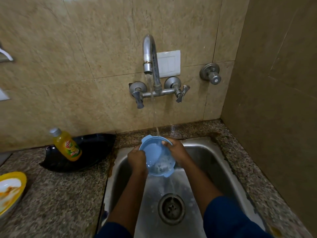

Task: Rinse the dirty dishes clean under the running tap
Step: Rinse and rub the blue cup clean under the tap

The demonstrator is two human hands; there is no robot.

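Blue bowl (155,156) at frame centre, tilted over sink (214,162), under tap (148,54) stream. Left hand (137,158) grips left rim; right hand (176,151) grips right rim. Dirty plate (10,191) lower left.

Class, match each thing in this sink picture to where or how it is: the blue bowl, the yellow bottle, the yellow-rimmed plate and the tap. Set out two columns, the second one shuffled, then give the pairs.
Column one
1. blue bowl
2. yellow bottle
3. yellow-rimmed plate
4. tap

Column two
A. fixed to the wall, running
B. on the counter at the left edge, smeared with food
C. gripped by the left hand and right hand over the sink
D. standing on the black tray

Pairs: 1-C, 2-D, 3-B, 4-A
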